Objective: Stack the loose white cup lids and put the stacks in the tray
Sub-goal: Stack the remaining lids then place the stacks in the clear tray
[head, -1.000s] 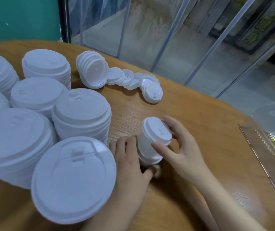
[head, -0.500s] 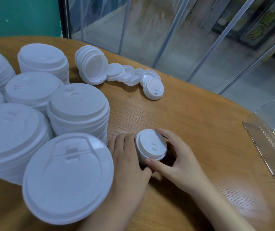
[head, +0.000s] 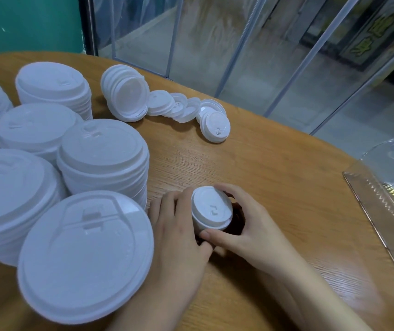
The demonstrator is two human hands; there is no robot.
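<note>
White small stack (head: pixel 211 212) gripped by left hand (head: pixel 179 232) and right hand (head: pixel 251 230); loose lids (head: pixel 181 107) unstacked, tray (head: pixel 387 201) lid-free.

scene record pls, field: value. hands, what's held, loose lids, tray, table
left hand: curled round the left side of the small lid stack
right hand: thumb and fingers round its right side
small lid stack: upright on the table, sip tab facing up
loose lids: toppled row at the far edge, not stacked
large lid stacks: several, left of the hands
tray: clear plastic, at right; no lids visible in it
table: wood
</note>
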